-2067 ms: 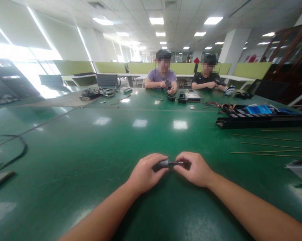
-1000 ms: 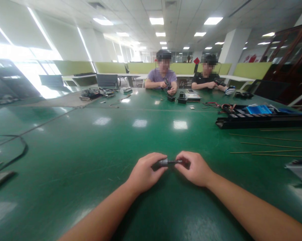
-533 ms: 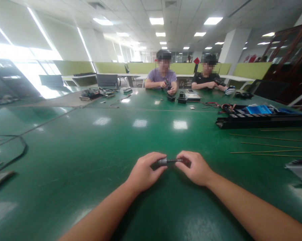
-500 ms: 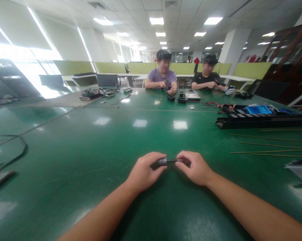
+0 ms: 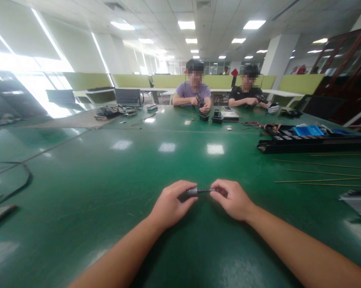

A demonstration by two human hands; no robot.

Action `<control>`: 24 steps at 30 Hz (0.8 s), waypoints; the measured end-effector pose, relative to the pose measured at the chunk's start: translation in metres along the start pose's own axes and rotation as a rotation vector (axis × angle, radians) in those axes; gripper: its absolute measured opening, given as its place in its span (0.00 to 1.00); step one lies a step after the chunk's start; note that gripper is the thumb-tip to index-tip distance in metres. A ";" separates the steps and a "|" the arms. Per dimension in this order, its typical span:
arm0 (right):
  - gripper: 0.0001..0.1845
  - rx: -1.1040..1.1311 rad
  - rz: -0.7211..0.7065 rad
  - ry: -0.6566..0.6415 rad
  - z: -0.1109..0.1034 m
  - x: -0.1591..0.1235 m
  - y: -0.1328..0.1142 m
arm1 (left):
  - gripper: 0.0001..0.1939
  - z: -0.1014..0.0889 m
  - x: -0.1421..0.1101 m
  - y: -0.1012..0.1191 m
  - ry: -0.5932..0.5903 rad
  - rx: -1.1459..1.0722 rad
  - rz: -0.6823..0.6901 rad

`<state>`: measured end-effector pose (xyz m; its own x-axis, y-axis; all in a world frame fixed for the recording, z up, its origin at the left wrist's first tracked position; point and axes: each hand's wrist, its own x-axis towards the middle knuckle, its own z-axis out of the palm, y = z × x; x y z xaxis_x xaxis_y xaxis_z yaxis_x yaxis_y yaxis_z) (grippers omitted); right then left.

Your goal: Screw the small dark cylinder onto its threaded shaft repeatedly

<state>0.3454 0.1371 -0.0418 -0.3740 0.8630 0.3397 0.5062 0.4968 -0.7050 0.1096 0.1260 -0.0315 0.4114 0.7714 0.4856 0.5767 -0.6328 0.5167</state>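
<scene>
A small dark cylindrical part [image 5: 193, 191] with a thin dark rod [image 5: 205, 190] sticking out of its right end is held between both hands just above the green table [image 5: 114, 176]. My left hand [image 5: 171, 203] grips the thicker grey end. My right hand [image 5: 232, 197] pinches the thin rod's other end. Most of the piece is hidden inside my fingers.
A long black tray [image 5: 312, 144] with a blue pack [image 5: 308, 131] lies at the right. Several thin brass rods [image 5: 321, 173] lie below it. A black cable [image 5: 15, 180] loops at the left. Two people [image 5: 192, 94] sit at the far edge with small parts [image 5: 216, 117].
My two hands have drifted slightly apart, so more of the thin rod shows between them. The hands sit a touch higher in view.
</scene>
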 end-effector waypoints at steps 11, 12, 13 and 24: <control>0.06 0.008 0.008 0.012 0.000 0.001 0.003 | 0.13 0.001 0.001 0.001 0.015 -0.002 -0.020; 0.05 0.010 0.010 0.013 0.000 0.001 0.003 | 0.13 0.001 0.001 0.001 0.014 -0.001 -0.022; 0.05 0.013 0.012 0.013 0.000 0.001 0.003 | 0.13 0.000 0.001 0.001 0.015 0.002 -0.023; 0.06 0.078 0.048 0.034 0.000 0.001 0.003 | 0.13 -0.003 0.001 -0.003 0.044 0.050 -0.095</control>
<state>0.3470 0.1391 -0.0434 -0.3235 0.8890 0.3241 0.4601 0.4471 -0.7671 0.1066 0.1288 -0.0304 0.3224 0.8235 0.4668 0.6470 -0.5517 0.5264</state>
